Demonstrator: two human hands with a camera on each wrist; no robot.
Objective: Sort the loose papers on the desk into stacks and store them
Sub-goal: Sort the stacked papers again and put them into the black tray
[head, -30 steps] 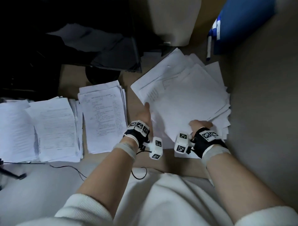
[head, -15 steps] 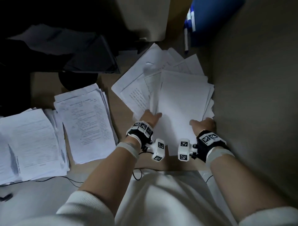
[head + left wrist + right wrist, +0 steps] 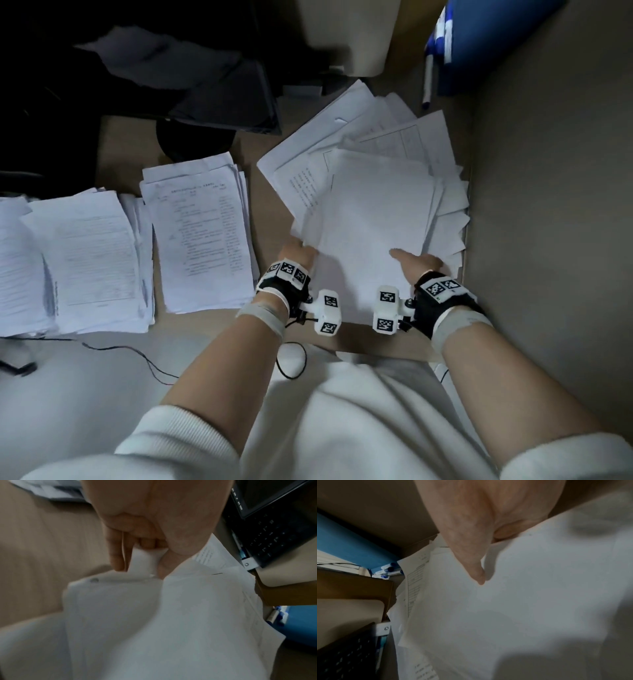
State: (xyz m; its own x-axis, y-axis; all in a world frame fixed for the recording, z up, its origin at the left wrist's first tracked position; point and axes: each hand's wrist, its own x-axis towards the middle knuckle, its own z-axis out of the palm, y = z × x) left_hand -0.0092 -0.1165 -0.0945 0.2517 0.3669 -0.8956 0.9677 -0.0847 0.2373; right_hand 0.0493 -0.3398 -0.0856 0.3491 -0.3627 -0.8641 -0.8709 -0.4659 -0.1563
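A loose pile of white papers lies fanned out at the right of the desk. On top sits a blank bundle of sheets. My left hand grips its near left edge; in the left wrist view the fingers curl under the paper edge with the thumb on top. My right hand holds the near right edge, its thumb lying flat on the top sheet and its fingers hidden beneath. Two sorted stacks, one in the middle and one at the left, lie flat.
A dark keyboard and monitor base stand behind the stacks. A blue box with pens sits at the back right, beside a grey partition wall. A thin black cable runs along the near desk edge.
The top bundle has turned from slanted to nearly square with the desk edge. My left hand slid to its near left corner and my right thumb now lies on top.
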